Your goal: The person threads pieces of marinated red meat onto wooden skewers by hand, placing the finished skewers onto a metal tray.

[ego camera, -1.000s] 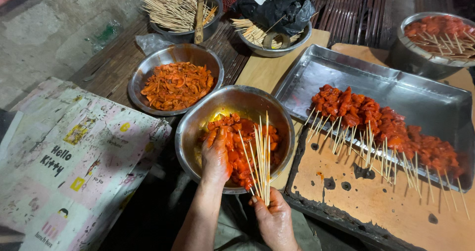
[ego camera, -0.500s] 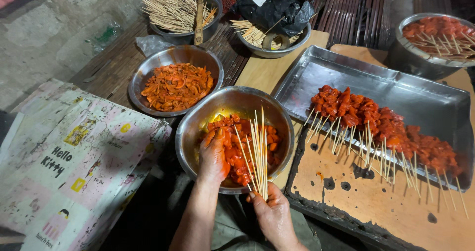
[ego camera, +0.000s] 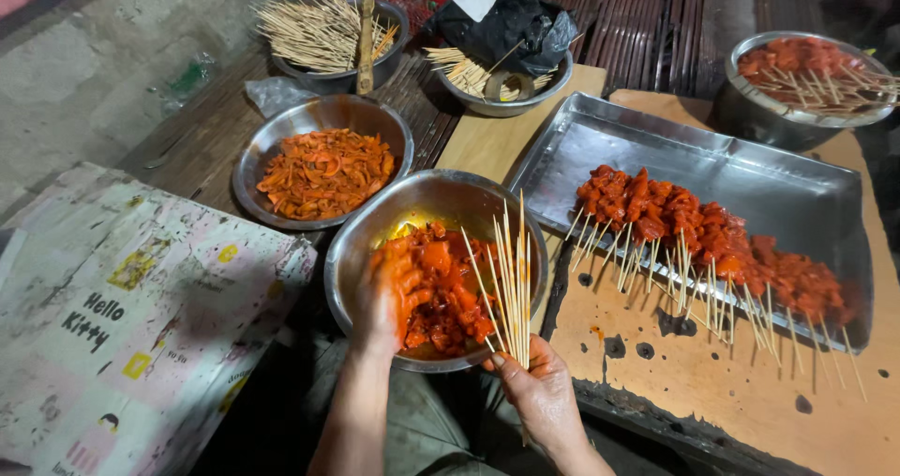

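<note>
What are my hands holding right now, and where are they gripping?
The right hand grips a bundle of bamboo skewers by its lower ends. The left hand, blurred, is in the marinated meat in the steel bowl; whether it grips any cannot be told.

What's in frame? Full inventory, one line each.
near bowl: 1, steel, centre front, holds red marinated meat pieces
bundle of bamboo skewers: 1, pale, upright over the near bowl's right rim
second bowl: 1, steel, left of centre, holds orange shredded strips
metal tray: 1, steel, right, holds a row of red meat skewers
bare-skewer bowls: 2, far edge, one far left, one under a black plastic bag
pot: 1, steel, far right, more red meat skewers inside
printed paper: 1, pale, left
board: 1, brown, stained, under the tray
left hand: in the near bowl, on the meat
right hand: grips the skewer bundle
</note>
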